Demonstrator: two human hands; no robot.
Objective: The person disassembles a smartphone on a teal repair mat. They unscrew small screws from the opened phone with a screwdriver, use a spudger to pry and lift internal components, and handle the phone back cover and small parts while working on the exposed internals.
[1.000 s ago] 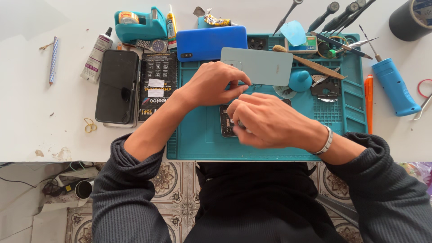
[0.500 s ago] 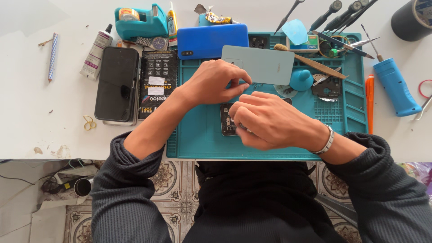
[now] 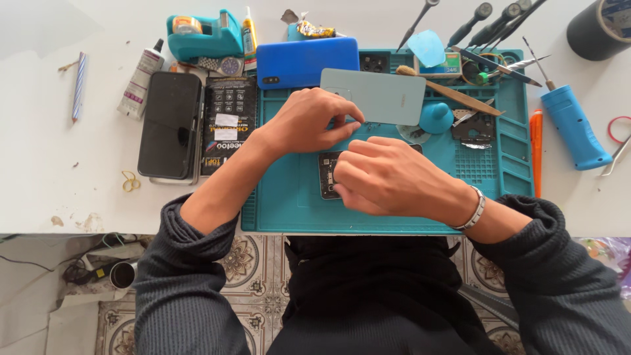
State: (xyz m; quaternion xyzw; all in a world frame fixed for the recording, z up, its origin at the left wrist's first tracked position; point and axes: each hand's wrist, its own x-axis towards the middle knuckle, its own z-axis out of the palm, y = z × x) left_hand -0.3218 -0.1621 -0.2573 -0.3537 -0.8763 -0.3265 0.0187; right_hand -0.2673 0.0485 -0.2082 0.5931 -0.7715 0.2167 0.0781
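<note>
Both hands on teal mat (image 3: 289,204): left hand (image 3: 309,121) pinching pale back cover (image 3: 381,97), right hand (image 3: 388,176) clenched over opened phone (image 3: 327,176).

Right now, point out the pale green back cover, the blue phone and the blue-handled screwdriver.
pale green back cover (image 3: 384,95), head view, middle of its flat face
blue phone (image 3: 305,60), head view, centre of its back
blue-handled screwdriver (image 3: 575,125), head view, middle of the handle

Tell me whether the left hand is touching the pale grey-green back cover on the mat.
Touching. The head view shows the left hand with its fingers resting on the lower left edge of the grey-green back cover.
</note>
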